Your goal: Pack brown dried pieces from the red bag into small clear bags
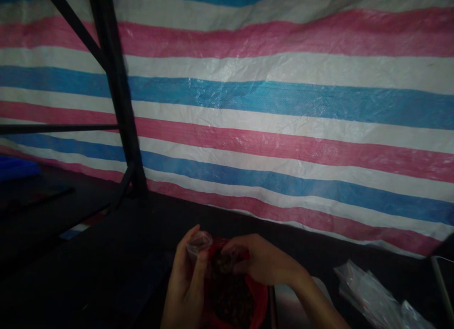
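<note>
My left hand (186, 277) grips a small clear plastic bag (199, 242) between thumb and fingers, its mouth spread apart. Just to the right, my right hand (250, 258) reaches over a red bag (261, 298), its fingers curled together above the contents. Small dark brown pieces (232, 296) fill the red bag; their kind is too dark to make out. Whatever sits in the right fingertips is hidden in shadow.
Several flat clear plastic bags (379, 296) lie on the dark surface at right. A pale flat object (289, 305) is under my right forearm. A black metal frame (122, 102) stands at left, before a striped tarp (283, 139). Something blue (17, 168) lies far left.
</note>
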`<state>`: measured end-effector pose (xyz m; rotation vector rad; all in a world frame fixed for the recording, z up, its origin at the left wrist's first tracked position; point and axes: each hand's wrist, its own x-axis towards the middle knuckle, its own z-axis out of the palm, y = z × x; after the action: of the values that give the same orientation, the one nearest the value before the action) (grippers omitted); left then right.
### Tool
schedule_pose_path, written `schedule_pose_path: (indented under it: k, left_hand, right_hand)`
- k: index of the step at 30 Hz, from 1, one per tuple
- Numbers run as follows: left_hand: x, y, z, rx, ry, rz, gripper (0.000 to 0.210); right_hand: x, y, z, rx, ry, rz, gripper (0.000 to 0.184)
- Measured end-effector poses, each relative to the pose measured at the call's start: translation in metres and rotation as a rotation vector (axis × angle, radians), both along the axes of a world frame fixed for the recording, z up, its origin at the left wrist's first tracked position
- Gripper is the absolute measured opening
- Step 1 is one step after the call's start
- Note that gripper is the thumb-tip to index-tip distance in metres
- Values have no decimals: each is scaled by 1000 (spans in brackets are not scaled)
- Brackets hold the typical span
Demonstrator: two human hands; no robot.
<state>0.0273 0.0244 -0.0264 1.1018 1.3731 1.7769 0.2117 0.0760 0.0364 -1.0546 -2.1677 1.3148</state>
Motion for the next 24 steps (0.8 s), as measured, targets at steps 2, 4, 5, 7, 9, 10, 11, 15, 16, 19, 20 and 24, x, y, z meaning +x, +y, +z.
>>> schedule_pose_path:
  k: [2, 4, 5, 7, 9, 10, 11, 15, 16, 19, 20, 24]
  left_hand:
    - [-1, 0, -3, 21, 16, -32, 70]
    - [-1, 1, -6, 54, 76, -44, 64]
    - [-1, 2, -7, 67, 115, -46, 61]
    - [-1, 2, -8, 80, 182, -49, 56]
    - [-1, 2, -8, 69, 228, -73, 54]
    - [-1, 2, -9, 60, 244, -93, 54]
    - [0, 2, -9, 52, 256, -116, 54]
    - [0, 2, -15, 11, 262, -182, 58]
    - [0, 2, -17, -2, 255, -188, 59]
    - [-1, 3, -25, -25, 251, -210, 62]
    - [-1, 3, -28, -30, 259, -220, 63]
    - [-2, 3, -33, -41, 237, -262, 65]
  right_hand:
    - [6, 1, 5, -24, 31, -13, 37]
    - [12, 1, 14, 6, 46, -36, 37]
    - [15, 0, 19, 33, 52, -54, 37]
    - [17, -3, 30, 87, 64, -86, 38]
    - [16, -9, 40, 133, 79, -111, 41]
    - [13, -13, 45, 161, 82, -119, 42]
    - [11, -16, 48, 195, 80, -125, 43]
    - [-3, -33, 57, 345, -18, -105, 42]
    - [-6, -36, 58, 376, -53, -94, 42]
    - [-12, -42, 58, 443, -141, -81, 45]
    - [-13, -42, 57, 458, -168, -76, 47]
    - [-16, -43, 53, 512, -223, -8, 55]
